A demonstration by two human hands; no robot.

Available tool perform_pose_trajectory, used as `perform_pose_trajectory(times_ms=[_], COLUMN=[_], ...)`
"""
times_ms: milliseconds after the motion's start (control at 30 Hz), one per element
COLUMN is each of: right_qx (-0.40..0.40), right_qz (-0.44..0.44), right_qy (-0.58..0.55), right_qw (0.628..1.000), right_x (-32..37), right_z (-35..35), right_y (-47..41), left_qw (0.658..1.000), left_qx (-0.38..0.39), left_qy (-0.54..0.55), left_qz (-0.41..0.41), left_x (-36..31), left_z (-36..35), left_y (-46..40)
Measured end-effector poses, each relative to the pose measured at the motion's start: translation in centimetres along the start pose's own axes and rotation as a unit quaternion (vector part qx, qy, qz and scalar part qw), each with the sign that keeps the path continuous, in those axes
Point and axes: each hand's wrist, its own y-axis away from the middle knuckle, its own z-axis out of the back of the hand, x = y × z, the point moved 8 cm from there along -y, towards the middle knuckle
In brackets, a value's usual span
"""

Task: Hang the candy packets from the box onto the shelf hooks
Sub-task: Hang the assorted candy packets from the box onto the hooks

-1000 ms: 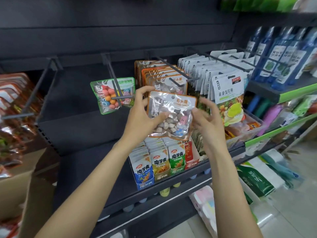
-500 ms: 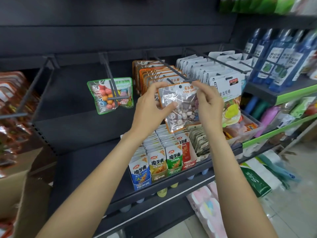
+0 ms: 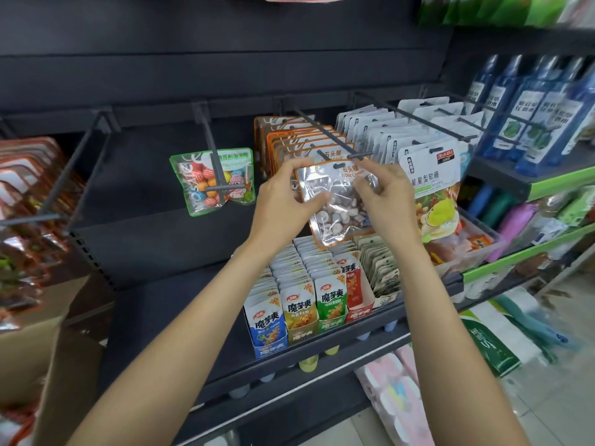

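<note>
I hold a clear, orange-edged stone candy packet with both hands in front of the shelf. My left hand grips its left edge, thumb on the front. My right hand pinches its upper right corner. The packet's hang hole sits just below the tip of a dark shelf hook. Several matching orange packets hang further back on that hook. The cardboard box stands at the lower left.
A packet of colourful ball candy hangs on the hook to the left. White candy packets fill hooks on the right, with blue bottles beyond. Boxed snack sachets line the shelf below. Orange packets hang at far left.
Both hands have lifted the stone candy packet up and to the right, from chest height to the tip of the hook. The right hand shifted from the packet's side to its top corner.
</note>
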Motion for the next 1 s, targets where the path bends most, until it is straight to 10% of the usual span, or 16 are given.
perform_pose_trajectory(times_ms=[333, 733, 1000], right_qx=[-0.011, -0.107, 0.328], right_qz=[0.061, 0.056, 0.087], right_qy=[0.115, -0.007, -0.095], right_qw=[0.991, 0.993, 0.936], right_x=[0.1, 0.2, 7.6], right_z=[-4.7, -0.9, -10.3], right_y=[-3.2, 6.4, 18.0], left_qw=[0.968, 0.989, 0.955], left_qx=[-0.107, -0.098, -0.017], left_qy=[-0.197, -0.079, -0.275], left_qz=[-0.110, -0.081, -0.111], left_x=[1.5, 1.5, 5.1], left_z=[0.8, 3.9, 13.5], left_y=[-2.6, 6.8, 21.5])
